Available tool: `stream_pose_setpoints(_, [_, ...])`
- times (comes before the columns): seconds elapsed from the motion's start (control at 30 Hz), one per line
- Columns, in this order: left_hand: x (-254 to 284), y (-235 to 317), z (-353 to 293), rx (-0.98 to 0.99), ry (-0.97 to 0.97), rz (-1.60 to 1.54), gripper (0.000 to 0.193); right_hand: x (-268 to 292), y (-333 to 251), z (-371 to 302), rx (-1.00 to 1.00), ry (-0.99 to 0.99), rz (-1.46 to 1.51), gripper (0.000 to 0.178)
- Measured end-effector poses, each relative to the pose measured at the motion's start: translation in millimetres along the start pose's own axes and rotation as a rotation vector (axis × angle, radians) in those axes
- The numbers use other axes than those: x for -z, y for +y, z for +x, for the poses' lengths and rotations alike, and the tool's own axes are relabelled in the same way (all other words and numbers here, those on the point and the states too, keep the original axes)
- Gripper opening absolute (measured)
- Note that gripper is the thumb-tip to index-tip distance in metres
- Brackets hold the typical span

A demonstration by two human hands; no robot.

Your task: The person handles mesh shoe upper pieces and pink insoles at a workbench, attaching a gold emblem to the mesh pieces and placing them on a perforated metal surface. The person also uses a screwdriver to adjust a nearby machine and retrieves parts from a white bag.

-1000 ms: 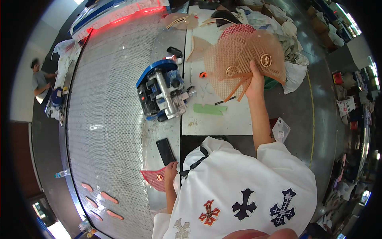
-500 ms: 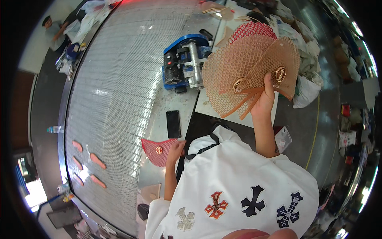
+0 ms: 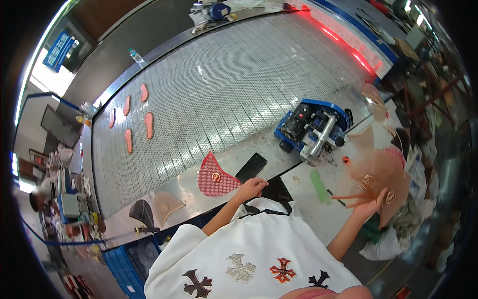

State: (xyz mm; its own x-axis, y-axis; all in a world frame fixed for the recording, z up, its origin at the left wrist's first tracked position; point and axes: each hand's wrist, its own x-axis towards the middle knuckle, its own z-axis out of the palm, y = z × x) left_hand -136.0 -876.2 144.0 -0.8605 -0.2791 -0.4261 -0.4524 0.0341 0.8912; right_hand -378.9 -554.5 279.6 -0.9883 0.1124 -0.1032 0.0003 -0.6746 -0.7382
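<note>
My right hand (image 3: pixel 368 205), at the right, grips a fanned stack of tan mesh pieces (image 3: pixel 371 177) with gold round emblems; the thumb lies on the front piece. A pink-red layer shows behind the tan ones, and the fan is partly blurred. My left hand (image 3: pixel 253 188) is at the table's near edge, its fingers curled together with nothing visible in them. Beside its wrist side, a pink-red mesh piece (image 3: pixel 214 184) with a gold emblem lies flat on the metal tabletop. A black phone (image 3: pixel 251 167) rests just beyond that hand.
A blue-framed machine with rollers (image 3: pixel 318 129) stands between the hands, farther off. Several pink sole-shaped pieces (image 3: pixel 149 124) lie on the perforated metal bed (image 3: pixel 214 89). Tan (image 3: pixel 167 207) and black (image 3: pixel 142 212) curved pieces lie at near left. A green strip (image 3: pixel 320 187) is by the right hand.
The view has swung left, so the table sits at a new slant. My right hand with the mesh fan appears lower and farther right. My left hand remains near the pink-red piece.
</note>
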Motion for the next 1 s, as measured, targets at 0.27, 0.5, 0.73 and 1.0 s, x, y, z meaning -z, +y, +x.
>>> stream_pose_setpoints(0.27, [-11, -41, -25, 0.172, 0.139, 0.015, 0.028, 143, 20, 94, -0.223, 0.424, -0.050, 0.051])
stream_pose_setpoints(0.5, [-23, -37, -32, 0.264, 0.229, 0.035, 0.027, 182, 73, 106, -0.383, 0.456, 0.013, 0.046])
stream_pose_setpoints(0.73, [-58, -63, -56, 0.243, 0.209, 0.292, 0.026, 165, 87, 167, -0.354, 0.517, 0.099, 0.038])
stream_pose_setpoints(1.0, [-84, -34, -67, 0.345, 0.127, 0.457, 0.028, 137, 78, 280, -0.342, 0.496, 0.070, 0.042])
